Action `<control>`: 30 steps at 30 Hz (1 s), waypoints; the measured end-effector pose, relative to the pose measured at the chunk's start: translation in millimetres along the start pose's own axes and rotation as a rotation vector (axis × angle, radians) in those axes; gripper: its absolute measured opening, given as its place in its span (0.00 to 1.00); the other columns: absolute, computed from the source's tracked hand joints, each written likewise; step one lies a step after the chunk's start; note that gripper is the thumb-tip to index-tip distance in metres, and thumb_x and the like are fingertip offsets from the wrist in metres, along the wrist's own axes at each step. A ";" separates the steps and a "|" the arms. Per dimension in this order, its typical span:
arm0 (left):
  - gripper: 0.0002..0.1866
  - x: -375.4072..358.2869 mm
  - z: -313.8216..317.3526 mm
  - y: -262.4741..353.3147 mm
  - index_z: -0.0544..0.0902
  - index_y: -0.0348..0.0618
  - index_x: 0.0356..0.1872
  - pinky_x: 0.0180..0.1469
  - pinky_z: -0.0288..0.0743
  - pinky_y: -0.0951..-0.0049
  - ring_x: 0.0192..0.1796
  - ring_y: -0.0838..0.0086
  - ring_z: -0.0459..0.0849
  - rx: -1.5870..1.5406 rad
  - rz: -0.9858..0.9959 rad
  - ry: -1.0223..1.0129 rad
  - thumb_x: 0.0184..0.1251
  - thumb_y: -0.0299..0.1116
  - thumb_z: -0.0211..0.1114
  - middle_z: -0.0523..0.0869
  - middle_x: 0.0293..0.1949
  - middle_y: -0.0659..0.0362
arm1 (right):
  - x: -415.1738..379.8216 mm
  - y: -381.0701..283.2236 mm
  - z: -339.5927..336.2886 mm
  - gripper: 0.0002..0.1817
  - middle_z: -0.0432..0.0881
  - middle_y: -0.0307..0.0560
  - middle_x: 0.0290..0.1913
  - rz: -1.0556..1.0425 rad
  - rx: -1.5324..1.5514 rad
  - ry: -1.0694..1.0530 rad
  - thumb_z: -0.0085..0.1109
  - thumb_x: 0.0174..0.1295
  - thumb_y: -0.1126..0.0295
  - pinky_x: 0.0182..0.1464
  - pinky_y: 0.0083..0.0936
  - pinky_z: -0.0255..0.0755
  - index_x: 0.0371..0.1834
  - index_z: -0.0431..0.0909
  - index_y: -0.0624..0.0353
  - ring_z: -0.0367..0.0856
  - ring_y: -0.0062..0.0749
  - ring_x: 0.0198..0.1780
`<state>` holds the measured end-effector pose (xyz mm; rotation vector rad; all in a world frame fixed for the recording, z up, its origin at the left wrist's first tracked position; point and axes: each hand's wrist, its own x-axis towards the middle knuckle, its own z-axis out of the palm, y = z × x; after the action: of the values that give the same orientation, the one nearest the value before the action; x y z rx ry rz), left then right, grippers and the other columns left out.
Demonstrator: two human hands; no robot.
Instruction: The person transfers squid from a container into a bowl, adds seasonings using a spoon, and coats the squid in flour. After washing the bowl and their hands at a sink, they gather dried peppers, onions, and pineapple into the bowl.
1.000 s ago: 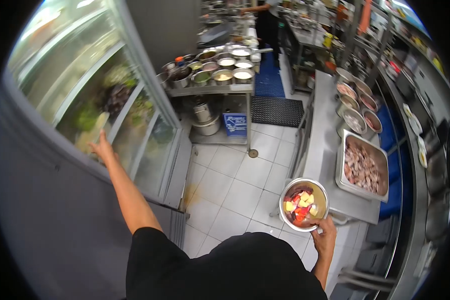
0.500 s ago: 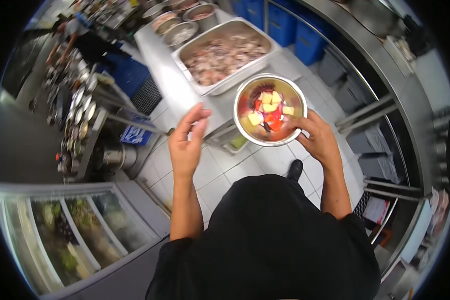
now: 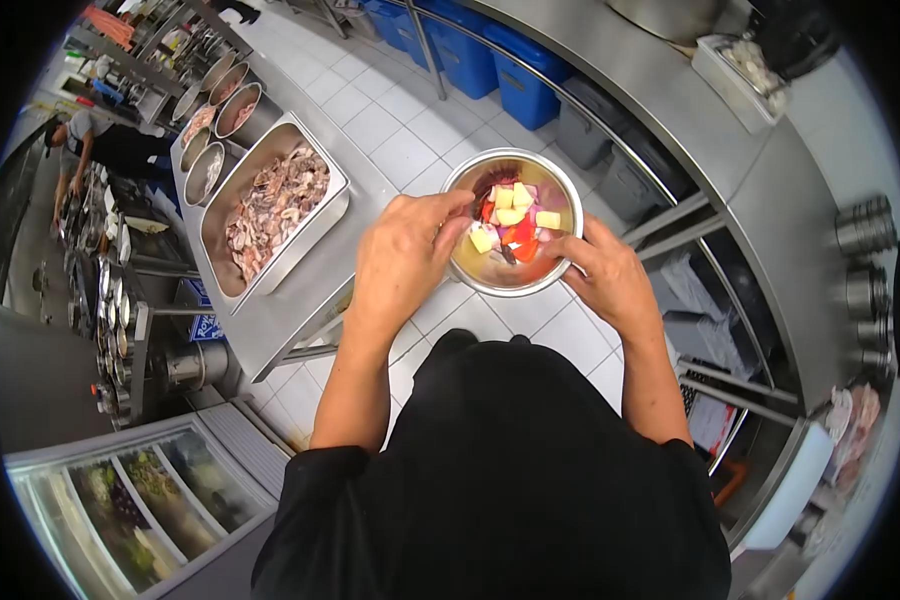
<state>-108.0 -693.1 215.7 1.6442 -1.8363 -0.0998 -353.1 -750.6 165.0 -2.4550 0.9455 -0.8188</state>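
Note:
A round steel bowl (image 3: pixel 515 285) is held up in front of me, above the floor. Inside it are yellow chunks (image 3: pixel 511 205), bright red pieces (image 3: pixel 522 240), something dark red and some purplish bits. My right hand (image 3: pixel 615 275) grips the right side of the bowl, its thumb over the rim. At the left side, my left hand (image 3: pixel 410 245) has its thumb and fingers closed at the rim, with the fingertips reaching slightly over the edge. The undersides of the fingers are hidden.
On a steel table at left stands a deep tray (image 3: pixel 305 235) of raw meat or seafood pieces, with several metal pots (image 3: pixel 240 115) behind it. Blue bins (image 3: pixel 520 75) sit under the right counter (image 3: pixel 740 180). A glass-topped cooler (image 3: pixel 140 500) stands lower left. Another person (image 3: pixel 110 145) works far left.
My left hand has moved right to the bowl's rim from beside it. My view has turned and shifted, so the table and tray now appear further left. The right hand keeps its hold.

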 end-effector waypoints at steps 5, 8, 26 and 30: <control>0.12 53.8 32.4 -17.8 0.86 0.46 0.47 0.45 0.78 0.65 0.41 0.62 0.84 0.040 -0.045 0.006 0.62 0.31 0.68 0.89 0.42 0.58 | 67.0 51.2 2.8 0.22 0.81 0.45 0.52 -0.054 0.077 -0.051 0.72 0.44 0.78 0.44 0.36 0.80 0.45 0.82 0.48 0.85 0.45 0.46; 0.12 93.6 48.5 -38.5 0.86 0.45 0.47 0.45 0.78 0.64 0.42 0.60 0.84 0.078 -0.111 0.032 0.63 0.31 0.67 0.89 0.43 0.57 | 119.9 77.3 12.4 0.20 0.81 0.44 0.51 -0.109 0.108 -0.092 0.72 0.45 0.78 0.44 0.36 0.80 0.43 0.82 0.48 0.85 0.44 0.46; 0.12 330.2 122.7 -180.6 0.78 0.42 0.43 0.43 0.80 0.64 0.43 0.65 0.82 0.511 -0.104 -0.211 0.57 0.28 0.62 0.85 0.33 0.58 | 387.0 225.4 25.0 0.20 0.80 0.44 0.50 -0.179 0.095 -0.218 0.70 0.45 0.80 0.44 0.38 0.79 0.43 0.81 0.50 0.83 0.46 0.46; 0.20 363.8 101.7 -203.1 0.79 0.43 0.51 0.49 0.78 0.63 0.48 0.59 0.82 0.361 -0.259 -0.183 0.55 0.26 0.67 0.85 0.42 0.54 | 446.3 248.2 43.4 0.19 0.80 0.44 0.47 -0.222 0.114 -0.273 0.70 0.47 0.79 0.43 0.37 0.79 0.43 0.81 0.50 0.83 0.46 0.44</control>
<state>17.9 -1102.5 192.9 2.1860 -1.8437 -0.0313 -174.6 -1231.1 170.0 -2.5172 0.5215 -0.5662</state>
